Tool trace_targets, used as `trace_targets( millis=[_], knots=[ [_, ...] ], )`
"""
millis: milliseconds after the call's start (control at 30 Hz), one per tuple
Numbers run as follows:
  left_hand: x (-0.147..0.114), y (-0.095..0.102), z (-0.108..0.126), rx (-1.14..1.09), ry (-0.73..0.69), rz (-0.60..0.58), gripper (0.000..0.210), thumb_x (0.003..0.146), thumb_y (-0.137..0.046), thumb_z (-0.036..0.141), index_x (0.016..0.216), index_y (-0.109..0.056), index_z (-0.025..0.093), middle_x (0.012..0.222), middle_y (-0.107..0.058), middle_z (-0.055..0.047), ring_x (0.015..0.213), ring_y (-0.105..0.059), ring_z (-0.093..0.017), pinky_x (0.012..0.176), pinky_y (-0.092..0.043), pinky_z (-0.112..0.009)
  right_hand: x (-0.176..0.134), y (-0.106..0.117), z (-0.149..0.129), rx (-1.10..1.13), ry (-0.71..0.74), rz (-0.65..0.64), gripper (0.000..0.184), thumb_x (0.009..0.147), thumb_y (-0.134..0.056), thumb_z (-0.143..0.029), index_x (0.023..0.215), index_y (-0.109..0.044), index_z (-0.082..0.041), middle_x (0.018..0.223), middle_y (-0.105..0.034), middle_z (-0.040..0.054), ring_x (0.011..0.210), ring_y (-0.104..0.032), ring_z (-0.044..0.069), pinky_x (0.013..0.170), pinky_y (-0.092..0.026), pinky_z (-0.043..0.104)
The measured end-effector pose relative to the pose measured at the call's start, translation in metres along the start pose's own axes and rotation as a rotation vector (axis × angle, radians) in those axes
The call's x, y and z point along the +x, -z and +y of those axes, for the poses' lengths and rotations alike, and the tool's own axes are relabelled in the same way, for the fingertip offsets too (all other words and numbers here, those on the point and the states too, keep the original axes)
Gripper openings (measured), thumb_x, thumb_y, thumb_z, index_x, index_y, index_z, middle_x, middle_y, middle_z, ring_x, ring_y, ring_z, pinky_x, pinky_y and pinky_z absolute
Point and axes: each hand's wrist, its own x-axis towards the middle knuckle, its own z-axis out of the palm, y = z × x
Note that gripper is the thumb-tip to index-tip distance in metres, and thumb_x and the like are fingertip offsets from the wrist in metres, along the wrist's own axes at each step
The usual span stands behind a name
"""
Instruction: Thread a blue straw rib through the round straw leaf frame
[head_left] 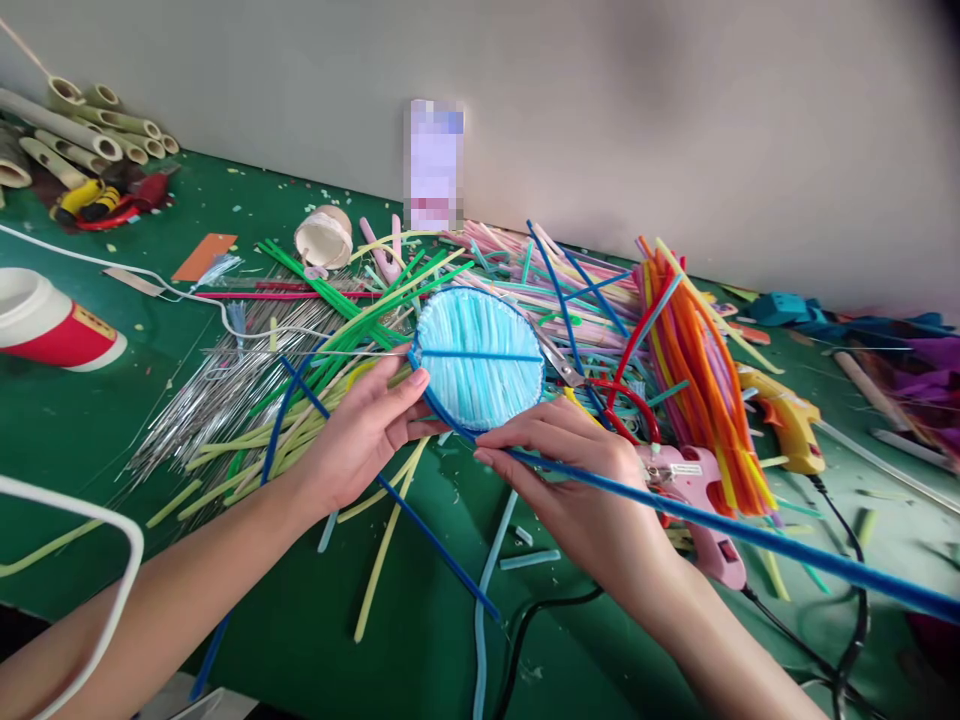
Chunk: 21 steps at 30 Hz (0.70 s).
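Observation:
My left hand (364, 435) grips the left edge of a round light-blue disc (480, 390) covered in fuzzy strands, thumb on its front. A thin dark-blue line crosses the disc's middle. Between thumb and fingers, my right hand (577, 470) pinches a long dark-blue pipe cleaner (720, 525) at the disc's lower rim. That pipe cleaner follows the rim on the left and bottom, and its free length runs off to the right edge of view. Just right of the disc lie red-handled scissors (626, 400), partly hidden by other pieces.
Loose pipe cleaners (360, 320) and metal wires (217, 390) cover the green table (420, 660). At right lie an orange bundle (697, 380), a pink glue gun (709, 520) and a yellow glue gun (787, 420) with cords. A paper cup (60, 320) and bamboo pieces (97, 130) are at left.

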Motion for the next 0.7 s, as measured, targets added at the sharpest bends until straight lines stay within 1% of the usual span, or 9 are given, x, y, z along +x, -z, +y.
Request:
trace_targets(
  millis=[133, 200, 300, 433, 533, 600, 700],
  knots=[
    [-0.003, -0.002, 0.0, 0.114, 0.002, 0.015, 0.048, 0.087, -0.08, 0.022, 0.129, -0.057, 0.02, 0.106, -0.077, -0.007, 0.096, -0.075, -0.023, 0.076, -0.061, -0.028, -0.001, -0.001, -0.002, 0.015, -0.017, -0.033, 0.005, 0.09, -0.075, -0.016, 0.091, -0.079, -0.019, 0.086, -0.078, 0.0024, 0.083, -0.067, 0.019, 0.076, -0.054, 0.031],
    [-0.004, -0.002, 0.0, 0.134, 0.002, 0.045, 0.051, 0.084, -0.081, 0.022, 0.129, -0.056, 0.019, 0.103, -0.077, -0.006, 0.093, -0.075, -0.024, 0.073, -0.061, -0.028, -0.001, -0.002, -0.003, 0.026, -0.045, -0.046, 0.005, 0.09, -0.075, -0.016, 0.09, -0.079, -0.02, 0.086, -0.078, 0.0019, 0.084, -0.067, 0.019, 0.077, -0.054, 0.032],
    [-0.003, -0.003, 0.001, 0.091, 0.006, 0.09, 0.044, 0.084, -0.076, 0.023, 0.123, -0.059, 0.018, 0.093, -0.076, -0.004, 0.081, -0.074, -0.022, 0.066, -0.061, -0.029, -0.003, -0.005, -0.005, 0.069, -0.114, -0.042, 0.006, 0.089, -0.076, -0.016, 0.089, -0.078, -0.021, 0.087, -0.078, 0.0007, 0.085, -0.068, 0.018, 0.079, -0.053, 0.033],
    [-0.001, -0.004, 0.0, 0.017, -0.015, 0.12, 0.028, 0.084, -0.073, 0.024, 0.109, -0.062, 0.019, 0.082, -0.071, 0.001, 0.071, -0.072, -0.018, 0.063, -0.061, -0.028, -0.005, -0.011, -0.008, 0.117, -0.167, -0.006, 0.006, 0.088, -0.076, -0.016, 0.086, -0.078, -0.022, 0.082, -0.077, 0.0005, 0.082, -0.068, 0.018, 0.074, -0.052, 0.032],
    [-0.001, -0.003, -0.001, 0.03, -0.014, 0.152, 0.029, 0.086, -0.076, 0.027, 0.111, -0.063, 0.02, 0.081, -0.072, 0.001, 0.069, -0.071, -0.018, 0.062, -0.06, -0.028, -0.007, -0.013, -0.009, 0.132, -0.175, -0.006, 0.007, 0.088, -0.076, -0.015, 0.087, -0.078, -0.022, 0.083, -0.077, 0.0006, 0.081, -0.068, 0.018, 0.074, -0.052, 0.031],
    [-0.001, -0.002, -0.002, 0.034, -0.014, 0.152, 0.029, 0.087, -0.076, 0.029, 0.112, -0.064, 0.02, 0.084, -0.074, -0.001, 0.07, -0.073, -0.019, 0.063, -0.06, -0.029, -0.008, -0.013, -0.009, 0.133, -0.181, -0.013, 0.006, 0.088, -0.076, -0.016, 0.088, -0.078, -0.022, 0.084, -0.077, 0.0008, 0.083, -0.068, 0.018, 0.075, -0.053, 0.031],
    [-0.001, 0.0, -0.002, 0.008, -0.026, 0.135, 0.023, 0.089, -0.075, 0.032, 0.106, -0.066, 0.019, 0.083, -0.074, -0.002, 0.07, -0.074, -0.02, 0.063, -0.061, -0.03, -0.009, -0.013, -0.008, 0.124, -0.184, -0.022, 0.006, 0.089, -0.075, -0.017, 0.088, -0.078, -0.022, 0.085, -0.077, 0.0011, 0.085, -0.068, 0.018, 0.077, -0.053, 0.032]
  ],
)
